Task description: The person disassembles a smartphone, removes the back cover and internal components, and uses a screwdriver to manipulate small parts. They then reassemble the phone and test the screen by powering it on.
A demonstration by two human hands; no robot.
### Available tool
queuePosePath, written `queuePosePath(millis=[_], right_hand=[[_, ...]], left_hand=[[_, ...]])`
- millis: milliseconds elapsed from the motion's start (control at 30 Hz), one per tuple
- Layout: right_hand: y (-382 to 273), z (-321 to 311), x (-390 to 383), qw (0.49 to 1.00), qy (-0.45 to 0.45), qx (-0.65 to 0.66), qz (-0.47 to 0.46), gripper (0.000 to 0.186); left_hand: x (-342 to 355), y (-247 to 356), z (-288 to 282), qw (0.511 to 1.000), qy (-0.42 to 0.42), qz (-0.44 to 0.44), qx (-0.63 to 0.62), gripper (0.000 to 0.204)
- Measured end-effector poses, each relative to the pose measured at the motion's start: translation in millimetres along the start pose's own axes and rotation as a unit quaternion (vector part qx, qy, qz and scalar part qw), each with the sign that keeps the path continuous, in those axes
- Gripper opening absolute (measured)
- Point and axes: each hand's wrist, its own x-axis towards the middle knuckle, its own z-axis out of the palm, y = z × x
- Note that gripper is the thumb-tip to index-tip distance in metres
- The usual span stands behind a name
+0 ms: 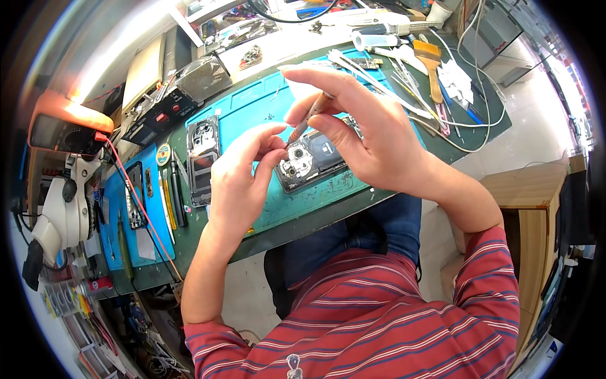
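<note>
Right hand (372, 136) pinches screwdriver (307, 120) over opened phone (314, 159) on blue mat (265, 104); left hand (243, 174) pinches screwdriver tip, near worktop (208, 237) front edge.

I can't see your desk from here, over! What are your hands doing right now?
Right hand fingers grip a screwdriver. Left hand pinches near its tip. Opened phone lies under them on the blue mat. Nothing between tip and phone.

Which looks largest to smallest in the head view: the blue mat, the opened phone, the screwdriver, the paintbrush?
1. blue mat
2. opened phone
3. paintbrush and screwdriver: look alike; the screwdriver, raised in the right hand, is nearer, so unranked.
</note>
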Motion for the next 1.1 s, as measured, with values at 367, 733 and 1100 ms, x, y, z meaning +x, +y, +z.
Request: queuePosePath(millis=[367,733,1100], right_hand=[[-6.8,4.2,-12.0,0.998,0.002,-0.047,-0.033,0.045],[3.7,14.7,-23.3,0.981,-0.068,-0.144,-0.111,0.063],[7.2,17.6,-19.6,0.979,-0.112,-0.094,-0.144,0.053]], left_hand=[[-35.1,2.8,7.3,0.995,0.004,-0.066,-0.072,0.032],[-61.7,7.5,22.9,0.977,0.006,-0.168,-0.127,0.035],[-63.3,1.7,20.4,0.985,0.001,-0.155,-0.079,0.037]])
